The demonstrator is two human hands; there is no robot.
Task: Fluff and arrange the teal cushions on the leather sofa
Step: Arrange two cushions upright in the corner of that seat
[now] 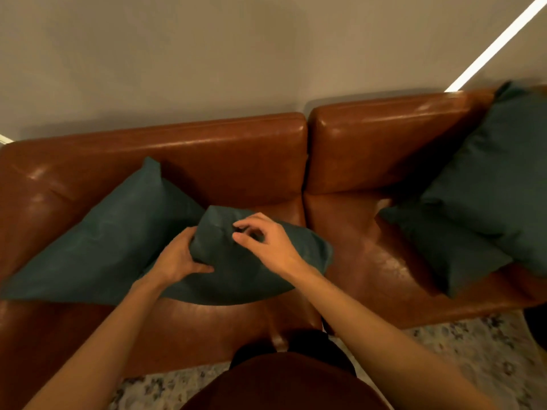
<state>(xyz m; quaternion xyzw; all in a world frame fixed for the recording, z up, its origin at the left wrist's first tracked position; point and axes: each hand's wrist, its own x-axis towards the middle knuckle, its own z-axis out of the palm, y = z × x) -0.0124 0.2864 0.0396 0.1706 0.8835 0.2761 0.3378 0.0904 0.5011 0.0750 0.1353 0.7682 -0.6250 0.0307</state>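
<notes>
A brown leather sofa (236, 161) fills the view. A teal cushion (251, 279) lies on the left seat in front of me. My left hand (180, 255) grips its left edge, with the thumb pressed into the fabric. My right hand (266, 241) rests on its top, the fingers curled and pinching the cover. A second teal cushion (103, 241) leans against the sofa's left corner, touching the first. On the right seat, one teal cushion (444, 247) lies flat and another teal cushion (503, 179) leans against the backrest behind it.
A plain wall (207, 54) rises behind the sofa, with a bright light strip (497, 42) at the upper right. Patterned carpet (458, 356) covers the floor in front. My torso and legs stand close to the sofa's front edge.
</notes>
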